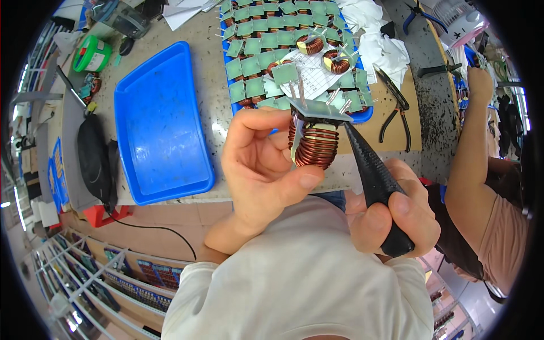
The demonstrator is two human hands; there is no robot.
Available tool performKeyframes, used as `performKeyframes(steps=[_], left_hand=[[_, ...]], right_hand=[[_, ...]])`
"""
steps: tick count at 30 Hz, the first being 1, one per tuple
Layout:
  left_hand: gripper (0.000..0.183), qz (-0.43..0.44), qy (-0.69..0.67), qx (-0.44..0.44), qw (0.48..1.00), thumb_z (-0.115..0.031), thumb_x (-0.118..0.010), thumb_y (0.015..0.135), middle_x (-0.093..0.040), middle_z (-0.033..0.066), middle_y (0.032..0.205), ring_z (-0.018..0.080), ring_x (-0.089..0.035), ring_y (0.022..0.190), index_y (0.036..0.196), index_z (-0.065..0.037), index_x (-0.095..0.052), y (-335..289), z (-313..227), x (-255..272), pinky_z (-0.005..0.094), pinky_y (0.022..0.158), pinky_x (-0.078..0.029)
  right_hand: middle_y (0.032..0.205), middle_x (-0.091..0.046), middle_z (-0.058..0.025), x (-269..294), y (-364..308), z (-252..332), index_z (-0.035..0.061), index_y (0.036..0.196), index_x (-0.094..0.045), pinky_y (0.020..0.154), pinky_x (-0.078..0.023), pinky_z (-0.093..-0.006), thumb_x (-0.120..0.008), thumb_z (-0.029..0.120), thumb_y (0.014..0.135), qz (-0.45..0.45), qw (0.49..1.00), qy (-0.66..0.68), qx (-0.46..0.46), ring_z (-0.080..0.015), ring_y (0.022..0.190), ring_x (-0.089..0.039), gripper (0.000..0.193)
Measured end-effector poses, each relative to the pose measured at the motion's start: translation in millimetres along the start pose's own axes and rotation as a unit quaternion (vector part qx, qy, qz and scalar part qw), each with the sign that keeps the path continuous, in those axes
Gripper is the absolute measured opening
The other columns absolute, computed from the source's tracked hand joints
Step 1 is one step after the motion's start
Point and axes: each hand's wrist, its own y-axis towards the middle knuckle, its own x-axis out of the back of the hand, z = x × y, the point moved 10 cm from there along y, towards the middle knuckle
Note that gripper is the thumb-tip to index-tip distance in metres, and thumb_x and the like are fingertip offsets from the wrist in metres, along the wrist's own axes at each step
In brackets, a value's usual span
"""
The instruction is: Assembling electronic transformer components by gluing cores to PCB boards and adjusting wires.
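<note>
My left hand [249, 164] holds a copper-wound toroidal coil [317, 148] upright, thumb at its lower front and fingers behind it. A pale green plate [323, 111] sits tilted on top of the coil, with several metal pins standing up from it. My right hand [416, 212] is closed round a black tapered tool [368, 161], its kind not clear. The tool's narrow tip lies at the plate's right edge, by the top of the coil; whether they touch, I cannot tell.
Beyond my hands, a blue tray [367, 115] carries rows of similar coils and a paper sheet [317, 76]. Another blue tray [164, 124] lies left. Black-handled pliers [396, 102] rest on cardboard at right. A green spool [92, 54] stands far left. Another person's arm [470, 136] is at right.
</note>
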Motion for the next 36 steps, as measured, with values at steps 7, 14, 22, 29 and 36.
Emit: performKeyframes(steps=[7, 14, 22, 29, 36], left_hand=[[0.05, -0.019, -0.017, 0.005, 1.0, 0.001, -0.07, 0.062, -0.049, 0.0127, 0.098, 0.0195, -0.056, 0.086, 0.1, 0.003, -0.038, 1, -1, 0, 0.0292, 0.072, -0.049], [0.038, 0.014, -0.105, 0.157, 0.982, -0.019, -0.063, 0.073, -0.057, 0.0192, 0.09, 0.0146, -0.053, 0.054, 0.097, -0.003, -0.039, 0, 26, -11, 0.022, 0.045, -0.041], [0.039, 0.028, -0.122, 0.184, 0.975, -0.022, -0.062, 0.074, -0.057, 0.0192, 0.089, 0.0156, -0.052, 0.054, 0.097, -0.003, -0.038, -2, 30, -17, 0.0225, 0.045, -0.041], [0.041, 0.036, -0.133, 0.197, 0.971, -0.022, -0.063, 0.073, -0.057, 0.0194, 0.089, 0.0165, -0.053, 0.055, 0.099, -0.003, -0.038, -3, 32, -16, 0.0229, 0.044, -0.041], [0.042, 0.039, -0.132, 0.181, 0.974, -0.022, -0.064, 0.072, -0.057, 0.0201, 0.09, 0.0169, -0.054, 0.056, 0.1, -0.003, -0.038, -2, 31, -17, 0.0226, 0.043, -0.042]], right_hand=[[0.051, -0.047, -0.0046, -4, -1, 0, -0.0026, 0.092, -0.046, 0.03, -0.026, -0.0222, -0.065, 0.001, 0.065, 0.009, 1.0, 0.004, -0.018, -0.0123, 0.034, -0.039, 0.033], [0.051, -0.047, -0.0039, -3, 3, 0, -0.0012, 0.092, -0.048, 0.03, -0.026, -0.0218, -0.066, 0.002, 0.066, 0.01, 0.999, -0.001, -0.04, -0.0117, 0.035, -0.04, 0.032], [0.062, -0.049, -0.0092, -10, 0, -6, 0.011, 0.104, -0.039, 0.04, -0.034, -0.0265, -0.056, 0.01, 0.078, 0.112, 0.981, -0.038, -0.154, -0.0151, 0.045, -0.043, 0.031], [0.062, -0.05, -0.0086, -11, 1, -5, 0.0102, 0.105, -0.039, 0.041, -0.034, -0.0273, -0.055, 0.008, 0.078, 0.116, 0.983, -0.032, -0.138, -0.0155, 0.045, -0.045, 0.032], [0.062, -0.051, -0.0091, -11, 2, -3, 0.0079, 0.105, -0.039, 0.041, -0.034, -0.0276, -0.057, 0.006, 0.077, 0.108, 0.987, -0.017, -0.121, -0.0158, 0.044, -0.045, 0.033]])
